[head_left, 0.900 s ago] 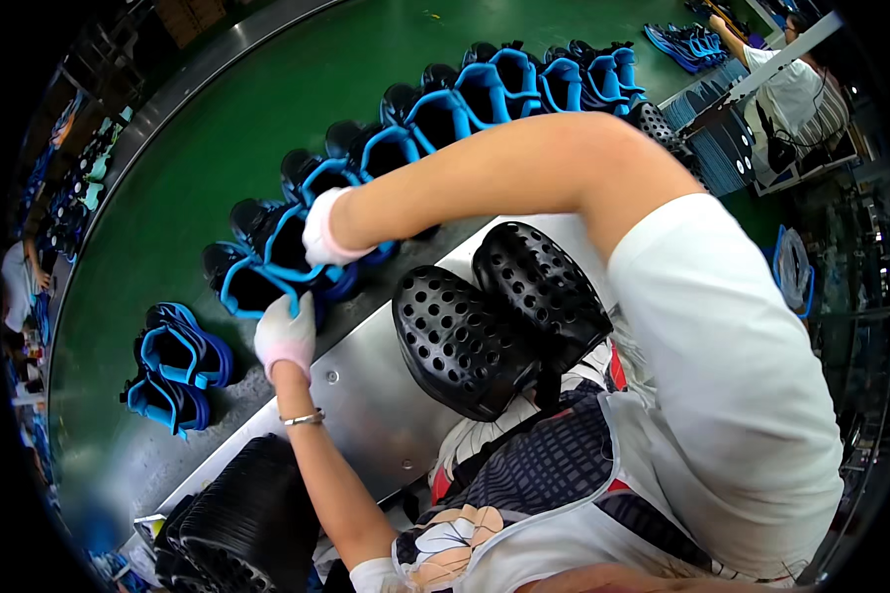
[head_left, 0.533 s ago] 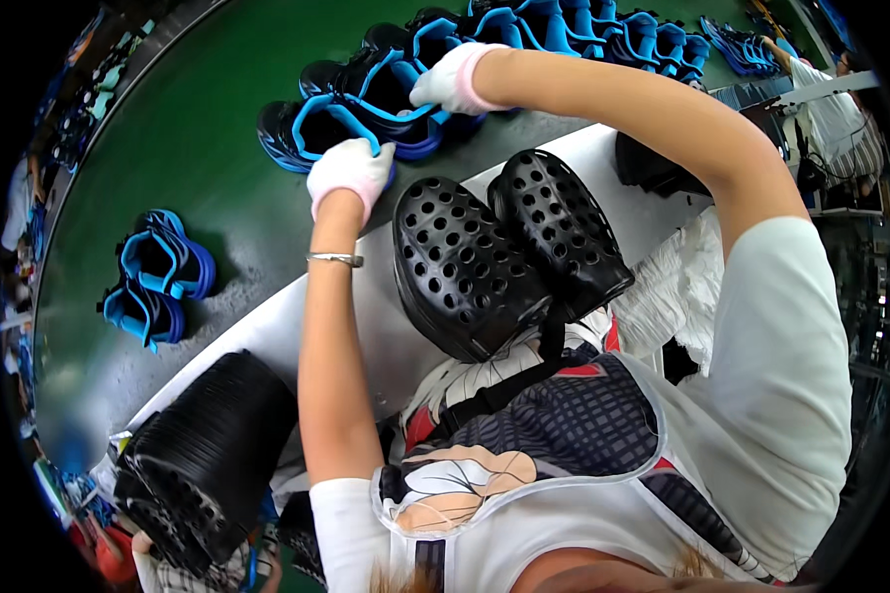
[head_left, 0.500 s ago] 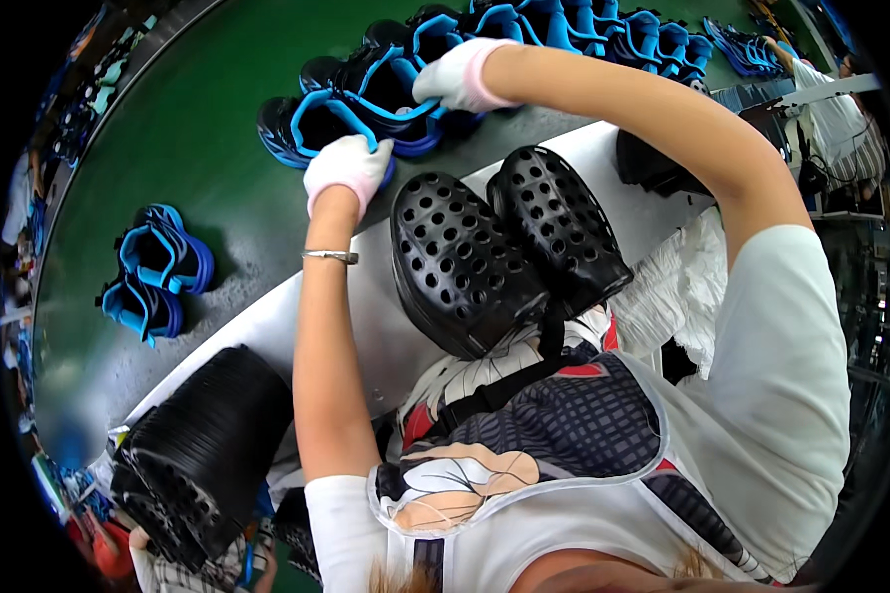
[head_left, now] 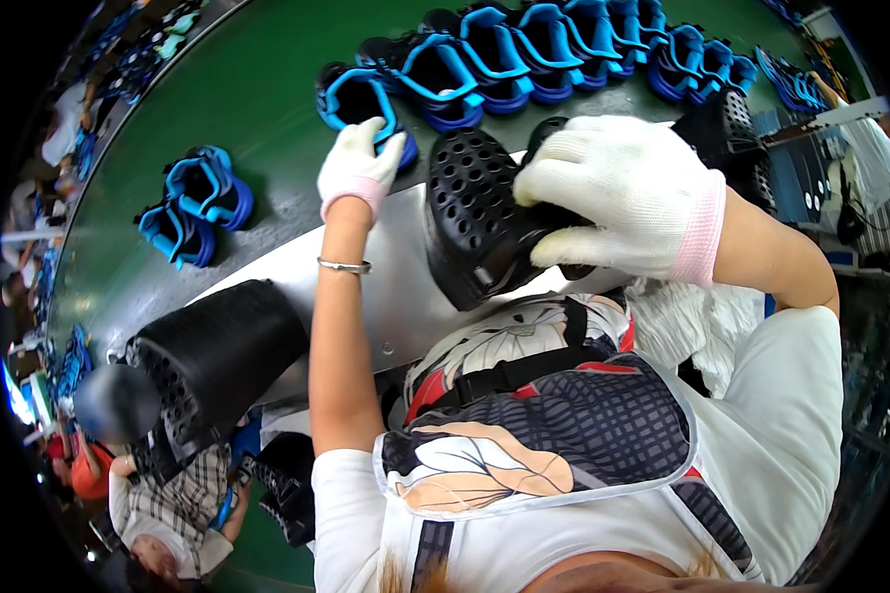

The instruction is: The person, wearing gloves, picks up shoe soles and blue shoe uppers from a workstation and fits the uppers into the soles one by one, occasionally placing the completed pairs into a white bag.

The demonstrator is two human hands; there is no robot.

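My left hand (head_left: 359, 166), in a white glove with a pink cuff, has its thumb and fingers closed around the heel rim of a black sneaker (head_left: 358, 95) with blue lining. That sneaker stands at the near left end of a long row of similar sneakers (head_left: 487, 59). Over two black perforated clogs stands my right hand (head_left: 618, 198), gloved the same way, thumb and fingers apart with nothing visible held. The left clog (head_left: 470, 212) shows mostly; my right hand largely covers the other clog (head_left: 547, 133).
A separate pair of blue-lined sneakers (head_left: 196, 203) stands left on the green table (head_left: 277, 128). A black stack of perforated pieces (head_left: 222, 346) lies at the metal edge (head_left: 391, 247). More black perforated pieces (head_left: 737, 119) sit right. Other people are at both sides.
My right hand has left the sneakers and come back toward me over the black clogs. My left hand stays at a sneaker heel. The whole view has shifted, and the row appears farther right.
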